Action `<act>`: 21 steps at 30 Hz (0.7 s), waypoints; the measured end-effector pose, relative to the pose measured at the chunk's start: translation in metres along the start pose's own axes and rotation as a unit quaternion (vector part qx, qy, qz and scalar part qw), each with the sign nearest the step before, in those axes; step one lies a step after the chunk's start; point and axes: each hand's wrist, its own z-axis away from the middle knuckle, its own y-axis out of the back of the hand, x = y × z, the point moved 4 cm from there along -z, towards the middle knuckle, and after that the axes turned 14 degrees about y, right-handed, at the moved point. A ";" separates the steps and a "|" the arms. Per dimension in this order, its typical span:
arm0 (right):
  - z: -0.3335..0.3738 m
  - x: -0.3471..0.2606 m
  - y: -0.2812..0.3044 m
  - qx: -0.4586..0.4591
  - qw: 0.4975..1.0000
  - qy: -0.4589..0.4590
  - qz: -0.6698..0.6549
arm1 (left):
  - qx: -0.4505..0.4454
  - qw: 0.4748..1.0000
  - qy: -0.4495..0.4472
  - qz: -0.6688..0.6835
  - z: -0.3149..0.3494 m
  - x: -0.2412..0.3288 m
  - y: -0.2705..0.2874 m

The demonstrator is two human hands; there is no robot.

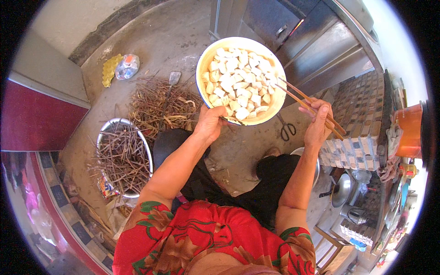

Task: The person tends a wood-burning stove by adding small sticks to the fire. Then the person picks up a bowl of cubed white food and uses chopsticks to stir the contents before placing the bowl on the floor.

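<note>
A wide, pale yellow enamel basin (276, 100) with a dark-edged rim is held up in front of me. Inside lies a heap of pale cut chunks (240, 85), whose kind I cannot make out. My left hand (211, 123) grips the near-left rim, thumb over the edge and fingers hidden beneath. Closed around a pair of long brown chopsticks (339, 128) is my right hand (317, 121), just right of the basin. The chopsticks' tips reach its right rim, with no chunk visible between them.
Dry twigs (158, 103) lie on the floor with a small shovel (174, 78). Left of my legs, a white-rimmed tub (150, 158) holds more sticks. Black looped handles (288, 132) rest below the basin. A brick-patterned stove (350, 119) and a wok (341, 190) are at the right.
</note>
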 end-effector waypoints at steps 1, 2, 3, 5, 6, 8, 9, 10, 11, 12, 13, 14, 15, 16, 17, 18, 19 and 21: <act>-0.001 0.000 0.003 -0.002 1.000 0.000 0.030 | 0.001 1.000 -0.007 0.003 0.002 0.002 -0.002; 0.000 0.001 0.003 -0.014 0.999 -0.007 0.038 | 0.002 1.000 -0.014 0.006 0.003 0.004 -0.003; 0.001 0.004 0.002 -0.027 0.999 -0.013 0.045 | 0.008 1.000 -0.016 0.005 0.003 0.004 -0.003; 0.002 0.004 -0.004 -0.042 0.997 -0.024 0.063 | 0.021 1.000 -0.019 0.005 0.003 0.005 -0.001; 0.005 0.004 -0.011 -0.045 0.996 -0.028 0.075 | 0.024 0.999 -0.022 -0.003 0.004 0.005 -0.002; 0.008 0.009 -0.021 -0.045 0.995 -0.047 0.079 | 0.032 0.999 -0.027 -0.017 0.007 0.006 -0.003; 0.010 0.014 -0.023 -0.036 0.996 -0.055 0.064 | 0.023 0.999 -0.026 -0.021 0.006 0.004 -0.002; 0.012 0.019 -0.024 -0.028 0.996 -0.062 0.049 | 0.012 0.999 -0.025 -0.024 0.005 0.003 0.000; 0.014 0.024 -0.025 -0.019 0.997 -0.069 0.034 | 0.002 0.999 -0.025 -0.028 0.005 0.002 0.000; 0.016 0.028 -0.026 -0.012 0.997 -0.076 0.015 | -0.004 0.999 -0.017 -0.030 0.004 0.002 0.001; 0.019 0.033 -0.025 -0.004 0.996 -0.084 -0.003 | -0.010 0.999 -0.008 -0.032 0.005 0.002 0.000; 0.021 0.037 -0.025 0.005 0.996 -0.091 -0.020 | -0.017 0.999 0.001 -0.035 0.005 0.002 -0.001; 0.023 0.041 -0.027 0.015 0.995 -0.096 -0.036 | -0.009 0.999 0.014 -0.040 0.007 0.002 -0.002; 0.025 0.043 -0.033 0.024 0.993 -0.100 -0.052 | -0.001 0.999 0.026 -0.043 0.009 0.003 -0.004; 0.027 0.044 -0.038 0.033 0.992 -0.105 -0.068 | 0.007 0.998 0.037 -0.047 0.010 0.003 -0.004; 0.029 0.042 -0.043 0.031 0.989 -0.119 -0.088 | -0.004 0.999 0.025 -0.048 0.009 0.001 -0.004; 0.031 0.043 -0.047 0.038 0.985 -0.130 -0.107 | -0.013 0.999 0.011 -0.048 0.007 -0.002 -0.005; 0.035 0.045 -0.053 0.054 0.976 -0.153 -0.146 | -0.031 0.998 0.006 -0.053 0.007 -0.006 -0.007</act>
